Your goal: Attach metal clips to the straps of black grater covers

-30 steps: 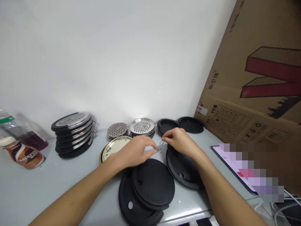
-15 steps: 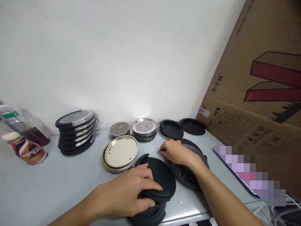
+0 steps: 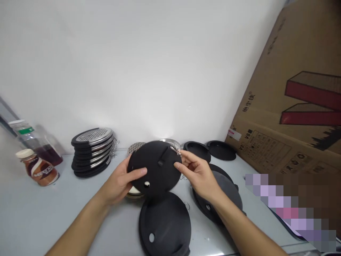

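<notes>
A round black disc [image 3: 151,160], tilted toward me, is held up over the table. My left hand [image 3: 117,181] is closed on its left edge, with the thumb flat on the face. At the upper right rim my right hand [image 3: 198,174] pinches a small metal clip [image 3: 175,150], which sits by a slot in the disc. The disc has a round hole near its bottom. Below it lies another black disc [image 3: 167,220] with a similar hole and a ring beside it. More black discs [image 3: 227,190] are partly covered by my right forearm.
Grater discs with black rims [image 3: 92,153] are stacked at left, near a brown coffee bottle [image 3: 41,169] and a clear bottle [image 3: 46,151] of dark liquid. Pale metal lids [image 3: 135,195] are mostly hidden. Two black covers [image 3: 222,150] lie by the wall. A cardboard box [image 3: 266,135] leans at right.
The black disc has been raised off the pile in front and turned to face me. My left hand has risen with it; my right hand has come to its rim with the clip.
</notes>
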A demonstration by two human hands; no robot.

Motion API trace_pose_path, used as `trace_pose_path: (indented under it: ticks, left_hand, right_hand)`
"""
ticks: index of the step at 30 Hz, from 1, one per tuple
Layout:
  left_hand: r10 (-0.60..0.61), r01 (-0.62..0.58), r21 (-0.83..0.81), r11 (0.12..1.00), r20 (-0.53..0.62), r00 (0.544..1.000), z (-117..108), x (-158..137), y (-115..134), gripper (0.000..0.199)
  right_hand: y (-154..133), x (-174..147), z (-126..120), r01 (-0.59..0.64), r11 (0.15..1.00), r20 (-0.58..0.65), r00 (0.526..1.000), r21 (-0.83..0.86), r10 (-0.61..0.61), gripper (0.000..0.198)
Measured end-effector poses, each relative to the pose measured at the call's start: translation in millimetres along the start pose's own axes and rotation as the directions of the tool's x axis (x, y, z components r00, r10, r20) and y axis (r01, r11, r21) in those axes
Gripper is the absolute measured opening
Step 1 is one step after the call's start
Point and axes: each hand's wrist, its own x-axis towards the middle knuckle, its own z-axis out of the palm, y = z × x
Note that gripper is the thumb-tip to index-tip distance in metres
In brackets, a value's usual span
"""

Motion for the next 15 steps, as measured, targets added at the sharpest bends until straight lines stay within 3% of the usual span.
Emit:
trace_pose_path:
  ticks: [3,5,8,11,13,15]
  left_hand:
    - [-0.141,0.141,0.015,0.990,0.192,0.971,-18.7,-5.5,4.0,0.068]
    - [-0.166,0.162,0.035,0.986,0.243,0.956,-29.8,-8.4,8.0,0.075]
    - [-0.191,0.172,0.097,0.980,0.241,0.952,-37.3,-9.1,11.3,0.075]
    - [-0.219,0.173,0.215,0.961,0.215,0.952,-30.6,-6.2,7.3,0.058]
    - [-0.188,0.117,0.320,0.940,0.199,0.962,-20.4,-4.2,1.8,0.047]
    - [-0.107,0.024,0.419,0.908,0.175,0.979,-10.0,-3.4,-3.4,0.040]
  right_hand:
    - [3.3,-6.7,14.2,-0.108,0.991,0.136,0.986,0.083,0.096,0.037]
    - [5.5,-9.6,19.6,-0.186,0.973,0.218,0.964,0.133,0.155,0.044]
    - [9.2,-11.6,25.1,-0.243,0.960,0.236,0.950,0.137,0.206,0.049]
    - [12.3,-12.8,28.8,-0.278,0.958,0.245,0.935,0.063,0.255,0.035]
    - [13.7,-13.3,29.2,-0.245,0.968,0.195,0.948,-0.057,0.252,0.028]
    - [14.3,-13.0,27.4,-0.139,0.967,0.116,0.979,-0.214,0.167,0.022]
